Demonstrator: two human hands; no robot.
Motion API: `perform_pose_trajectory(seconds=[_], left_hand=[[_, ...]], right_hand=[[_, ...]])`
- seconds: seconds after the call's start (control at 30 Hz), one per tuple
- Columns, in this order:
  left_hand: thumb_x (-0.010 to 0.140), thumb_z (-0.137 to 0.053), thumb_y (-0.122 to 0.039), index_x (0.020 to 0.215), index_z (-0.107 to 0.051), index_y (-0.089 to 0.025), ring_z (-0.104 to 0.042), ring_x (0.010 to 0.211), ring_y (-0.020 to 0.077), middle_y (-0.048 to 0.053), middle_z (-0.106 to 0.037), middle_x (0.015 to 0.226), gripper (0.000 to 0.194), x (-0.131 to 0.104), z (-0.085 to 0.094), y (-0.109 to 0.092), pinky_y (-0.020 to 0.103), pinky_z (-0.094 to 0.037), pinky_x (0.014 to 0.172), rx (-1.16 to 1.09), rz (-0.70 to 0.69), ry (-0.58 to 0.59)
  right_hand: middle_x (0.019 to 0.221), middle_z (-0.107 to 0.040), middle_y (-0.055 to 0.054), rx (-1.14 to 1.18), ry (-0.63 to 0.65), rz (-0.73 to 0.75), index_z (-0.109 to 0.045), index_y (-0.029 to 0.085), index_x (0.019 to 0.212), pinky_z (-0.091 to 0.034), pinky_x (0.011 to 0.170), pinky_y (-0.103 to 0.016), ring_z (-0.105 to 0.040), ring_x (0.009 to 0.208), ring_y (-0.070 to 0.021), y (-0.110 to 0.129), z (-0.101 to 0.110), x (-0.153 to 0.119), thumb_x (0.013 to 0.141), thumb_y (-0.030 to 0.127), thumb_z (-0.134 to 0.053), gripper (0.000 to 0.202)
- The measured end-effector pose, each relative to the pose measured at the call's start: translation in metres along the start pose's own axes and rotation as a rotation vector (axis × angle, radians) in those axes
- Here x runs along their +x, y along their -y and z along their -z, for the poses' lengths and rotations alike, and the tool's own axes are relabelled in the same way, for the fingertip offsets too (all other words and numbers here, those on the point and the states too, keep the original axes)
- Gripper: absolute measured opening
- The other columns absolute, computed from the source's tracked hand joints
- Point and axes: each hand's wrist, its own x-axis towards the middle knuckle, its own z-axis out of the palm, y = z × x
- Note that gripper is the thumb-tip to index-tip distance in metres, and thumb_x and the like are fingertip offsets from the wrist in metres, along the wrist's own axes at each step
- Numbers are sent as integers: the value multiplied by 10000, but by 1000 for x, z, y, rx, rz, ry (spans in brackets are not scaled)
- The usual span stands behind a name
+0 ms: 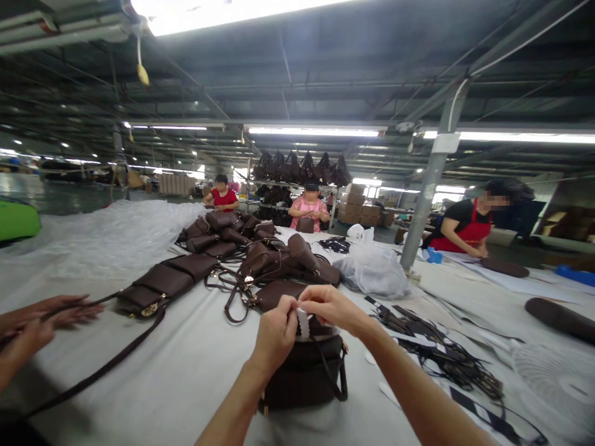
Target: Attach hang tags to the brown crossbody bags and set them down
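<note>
A dark brown handbag (pixel 302 381) stands on the white table directly below my hands, its strap looped down at the right side. My left hand (pixel 275 331) pinches a small white strip with zigzag edges (pixel 304 323) above the bag's top. The fingers of my right hand (pixel 331 308) are pinched at the strip's upper end, touching my left fingertips. My hands partly hide the bag's opening. Just beyond them lies another brown bag (pixel 274 296) with a gold charm.
At the left, another person's hands (pixel 41 319) pull the strap of a brown bag (pixel 170 282). Brown bags (pixel 223 229) are heaped ahead. Clear plastic (pixel 374 266), black straps (pixel 441 350) and a white fan (pixel 558 378) occupy the right. A grey post (pixel 427 198) rises there. Several people work farther back.
</note>
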Motion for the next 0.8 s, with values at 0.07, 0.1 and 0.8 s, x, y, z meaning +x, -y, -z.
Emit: perform_pose_trajectory(seconds=[0.07, 0.1, 0.8], left_hand=[[899, -370, -211, 903, -489, -228, -583, 614, 149, -17, -585, 694, 121, 3, 2, 0, 237, -375, 606, -16, 12, 6], [895, -374, -209, 903, -489, -227, -581, 630, 150, -15, -583, 706, 116, 3, 2, 1, 239, -380, 620, -24, 14, 0], [786, -548, -128, 1244, -551, -225, -617, 999, 234, 70, -681, 1073, 468, 12, 23, -18, 344, -465, 906, 8, -231, 366]], right_hand=[[619, -572, 42, -145, -7, 118, -643, 171, 709, -346, 515, -196, -479, 547, -85, 4, 7, 4, 739, 250, -615, 88], [645, -590, 36, -208, -46, 166, -649, 177, 688, -357, 563, -205, -493, 598, -96, 6, 9, 5, 722, 201, -626, 48], [710, -631, 3, -357, -418, 212, -631, 192, 727, -408, 694, -254, -538, 694, -139, 48, 4, 35, 796, 152, -553, 111]])
